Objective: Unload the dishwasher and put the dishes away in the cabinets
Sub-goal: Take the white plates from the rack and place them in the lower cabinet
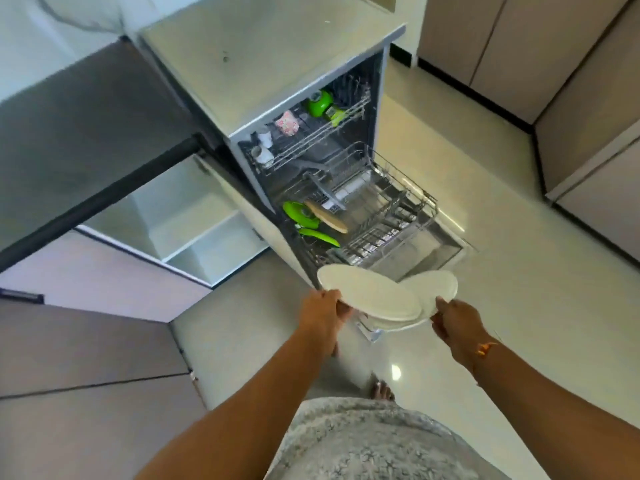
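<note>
Kitchen, dishwasher (440, 247) open. Left hand (325, 308) and right hand (455, 323) each grip the white plates (370, 292) at opposite rims; keep them level, square the stack before carrying.

White plates (370, 296) (overlapping, slightly tilted) are held before the open dishwasher (375, 116) — its lower rack (391, 220) pulled out.

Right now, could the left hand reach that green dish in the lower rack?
Probably not yet. The left hand grips the edge of a white plate, so its fingers are busy. The green dish sits uncovered in the pulled-out lower rack, so the way looks free once the plate is set down.
</note>
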Action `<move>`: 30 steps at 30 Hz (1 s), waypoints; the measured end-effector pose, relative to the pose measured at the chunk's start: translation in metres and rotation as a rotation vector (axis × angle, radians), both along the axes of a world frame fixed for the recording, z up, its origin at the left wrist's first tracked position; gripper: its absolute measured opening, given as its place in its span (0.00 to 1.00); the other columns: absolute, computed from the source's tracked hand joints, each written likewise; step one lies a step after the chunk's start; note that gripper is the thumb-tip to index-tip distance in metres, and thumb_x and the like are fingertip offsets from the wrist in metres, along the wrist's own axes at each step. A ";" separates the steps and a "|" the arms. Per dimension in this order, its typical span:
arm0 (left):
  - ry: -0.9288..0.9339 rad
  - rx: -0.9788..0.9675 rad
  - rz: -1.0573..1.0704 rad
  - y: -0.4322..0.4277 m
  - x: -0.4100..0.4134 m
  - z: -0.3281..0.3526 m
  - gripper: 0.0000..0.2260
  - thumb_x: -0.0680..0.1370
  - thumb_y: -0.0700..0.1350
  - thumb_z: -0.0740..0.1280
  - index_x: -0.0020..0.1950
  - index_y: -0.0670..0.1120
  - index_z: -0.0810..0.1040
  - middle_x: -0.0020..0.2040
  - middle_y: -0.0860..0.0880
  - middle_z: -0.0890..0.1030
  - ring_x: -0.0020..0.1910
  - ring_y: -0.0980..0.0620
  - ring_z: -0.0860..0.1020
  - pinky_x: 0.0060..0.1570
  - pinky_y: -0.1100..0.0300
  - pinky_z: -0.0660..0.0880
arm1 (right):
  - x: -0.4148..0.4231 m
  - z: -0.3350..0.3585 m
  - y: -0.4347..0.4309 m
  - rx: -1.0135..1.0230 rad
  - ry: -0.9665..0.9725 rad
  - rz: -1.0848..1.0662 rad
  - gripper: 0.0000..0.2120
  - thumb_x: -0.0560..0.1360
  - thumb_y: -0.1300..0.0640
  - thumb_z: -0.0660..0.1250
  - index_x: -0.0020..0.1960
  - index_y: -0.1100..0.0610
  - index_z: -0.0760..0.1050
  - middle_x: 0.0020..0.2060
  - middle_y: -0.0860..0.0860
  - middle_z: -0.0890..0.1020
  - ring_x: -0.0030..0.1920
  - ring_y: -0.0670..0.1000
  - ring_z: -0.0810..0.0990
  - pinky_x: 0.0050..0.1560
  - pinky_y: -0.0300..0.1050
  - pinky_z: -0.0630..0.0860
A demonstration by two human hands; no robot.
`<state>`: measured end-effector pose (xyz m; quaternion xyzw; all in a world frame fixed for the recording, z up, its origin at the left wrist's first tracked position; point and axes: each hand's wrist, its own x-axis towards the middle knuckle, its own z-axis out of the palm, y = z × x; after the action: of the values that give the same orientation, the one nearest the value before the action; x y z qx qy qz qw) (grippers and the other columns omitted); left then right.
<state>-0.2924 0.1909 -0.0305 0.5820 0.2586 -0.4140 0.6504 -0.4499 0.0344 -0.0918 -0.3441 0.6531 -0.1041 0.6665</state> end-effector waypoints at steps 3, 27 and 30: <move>0.031 0.074 0.119 0.063 -0.002 -0.002 0.04 0.80 0.32 0.61 0.53 0.36 0.74 0.44 0.38 0.80 0.44 0.44 0.79 0.56 0.45 0.78 | 0.005 -0.007 0.034 0.111 0.045 0.014 0.06 0.81 0.59 0.65 0.56 0.62 0.74 0.39 0.58 0.78 0.38 0.51 0.76 0.30 0.42 0.77; 0.061 -0.096 0.726 0.297 0.368 -0.154 0.14 0.82 0.35 0.60 0.68 0.40 0.74 0.62 0.40 0.80 0.59 0.44 0.79 0.51 0.53 0.79 | 0.459 -0.094 0.251 0.408 -0.287 0.213 0.09 0.83 0.56 0.62 0.61 0.50 0.75 0.51 0.48 0.81 0.48 0.47 0.78 0.46 0.41 0.72; 0.054 -0.135 0.721 0.282 0.408 -0.191 0.14 0.81 0.34 0.61 0.67 0.40 0.75 0.61 0.40 0.80 0.55 0.45 0.81 0.46 0.54 0.82 | 0.499 -0.130 0.247 0.410 -0.332 0.224 0.05 0.82 0.55 0.64 0.55 0.50 0.76 0.49 0.47 0.81 0.50 0.47 0.77 0.49 0.42 0.73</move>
<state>0.1155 0.4727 -0.2219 0.3981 0.4363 -0.1894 0.7844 0.0491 0.2811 -0.2222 -0.2503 0.5004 0.0496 0.8273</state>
